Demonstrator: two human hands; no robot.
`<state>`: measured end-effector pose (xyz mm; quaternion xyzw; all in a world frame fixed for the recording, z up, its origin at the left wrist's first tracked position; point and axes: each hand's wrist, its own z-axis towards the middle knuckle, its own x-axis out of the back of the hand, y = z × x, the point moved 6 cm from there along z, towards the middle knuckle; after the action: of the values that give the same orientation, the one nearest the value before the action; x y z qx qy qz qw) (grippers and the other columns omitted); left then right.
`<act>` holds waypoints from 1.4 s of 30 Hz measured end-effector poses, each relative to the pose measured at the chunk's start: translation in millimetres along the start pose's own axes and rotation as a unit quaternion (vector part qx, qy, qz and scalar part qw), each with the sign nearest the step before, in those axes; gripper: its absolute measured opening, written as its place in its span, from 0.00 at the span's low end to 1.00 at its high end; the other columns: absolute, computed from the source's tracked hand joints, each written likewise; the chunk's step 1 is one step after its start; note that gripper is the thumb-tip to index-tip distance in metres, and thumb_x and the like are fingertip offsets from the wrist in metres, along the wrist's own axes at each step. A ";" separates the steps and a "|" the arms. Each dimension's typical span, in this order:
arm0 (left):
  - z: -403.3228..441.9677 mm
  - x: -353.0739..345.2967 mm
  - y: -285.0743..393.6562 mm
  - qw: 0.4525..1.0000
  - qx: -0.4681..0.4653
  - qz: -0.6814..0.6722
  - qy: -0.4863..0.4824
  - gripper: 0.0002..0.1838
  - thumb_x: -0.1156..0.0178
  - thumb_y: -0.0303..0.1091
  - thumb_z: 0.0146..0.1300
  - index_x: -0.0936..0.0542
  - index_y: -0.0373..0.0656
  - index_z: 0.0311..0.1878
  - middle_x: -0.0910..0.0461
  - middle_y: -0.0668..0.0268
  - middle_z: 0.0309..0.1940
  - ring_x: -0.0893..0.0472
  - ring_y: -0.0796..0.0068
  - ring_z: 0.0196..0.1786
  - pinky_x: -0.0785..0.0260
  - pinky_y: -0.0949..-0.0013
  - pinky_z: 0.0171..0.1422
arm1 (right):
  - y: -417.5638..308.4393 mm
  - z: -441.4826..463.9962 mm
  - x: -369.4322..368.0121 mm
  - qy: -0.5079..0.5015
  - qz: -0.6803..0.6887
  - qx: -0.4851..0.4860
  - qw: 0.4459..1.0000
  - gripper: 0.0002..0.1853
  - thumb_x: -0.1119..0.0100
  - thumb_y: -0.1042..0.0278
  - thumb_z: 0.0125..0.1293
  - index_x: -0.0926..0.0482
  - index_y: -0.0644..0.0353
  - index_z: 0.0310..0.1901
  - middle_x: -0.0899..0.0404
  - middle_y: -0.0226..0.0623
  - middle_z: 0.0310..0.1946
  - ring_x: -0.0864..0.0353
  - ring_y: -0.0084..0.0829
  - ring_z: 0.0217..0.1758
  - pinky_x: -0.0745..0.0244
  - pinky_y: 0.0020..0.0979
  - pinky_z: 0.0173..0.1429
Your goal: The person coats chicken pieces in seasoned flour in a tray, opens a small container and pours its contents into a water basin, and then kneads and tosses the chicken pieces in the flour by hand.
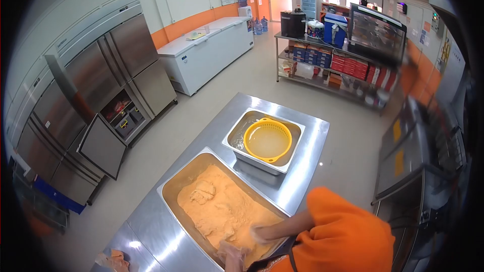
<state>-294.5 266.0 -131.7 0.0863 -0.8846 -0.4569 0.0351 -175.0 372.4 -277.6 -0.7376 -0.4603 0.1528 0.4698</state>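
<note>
A deep steel tray (172,190) holds a thick bed of pale orange powder (217,199), with lumpy coated shapes (203,191) half buried in it. My left hand (232,253), in a clear plastic glove, is low in the tray at its near end, touching the powder. Nearby, my right hand (259,233) is pressed into the powder, its glove dusted orange. Powder and blur hide the fingers of both hands, so I cannot see what they hold. Behind the tray, a yellow basket (245,143) sits in cloudy liquid inside a smaller steel pan (301,133).
The trays stand on a steel table (247,102). A crumpled clear plastic bag with orange scraps (117,261) lies at its near left. One steel refrigerator door (102,146) hangs open. Beyond are a white chest freezer (217,40) and a loaded steel shelf (322,79).
</note>
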 end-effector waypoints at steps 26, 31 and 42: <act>-2.8 21.8 31.2 0.761 -0.357 0.541 0.026 0.26 0.49 0.39 0.67 0.35 0.44 0.66 0.30 0.61 0.61 0.31 0.66 0.64 0.37 0.66 0.68 | -225.8 166.0 96.9 0.121 -0.389 0.308 0.860 0.21 0.62 0.51 0.72 0.25 0.61 0.46 0.24 0.51 0.47 0.25 0.47 0.51 0.32 0.40 0.59; 0.6 23.1 45.9 0.744 -0.279 0.605 0.052 0.29 0.47 0.45 0.65 0.35 0.46 0.68 0.28 0.63 0.60 0.29 0.65 0.62 0.36 0.65 0.66 | -227.2 215.1 62.2 0.124 -0.303 0.285 0.901 0.23 0.57 0.51 0.68 0.21 0.63 0.40 0.20 0.50 0.44 0.24 0.48 0.54 0.32 0.42 0.61; 13.8 28.0 29.9 0.916 -0.268 0.297 -0.040 0.25 0.54 0.33 0.69 0.40 0.41 0.68 0.38 0.62 0.68 0.39 0.67 0.71 0.45 0.66 0.74 | -110.0 72.4 -16.8 -0.143 -0.414 0.446 0.781 0.16 0.50 0.55 0.58 0.22 0.57 0.20 0.24 0.48 0.19 0.24 0.46 0.23 0.29 0.46 0.30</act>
<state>-327.6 288.9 -115.8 -0.2113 -0.7144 -0.6486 0.1557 -290.4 413.4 -226.3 -0.1539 -0.6637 0.2354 0.6931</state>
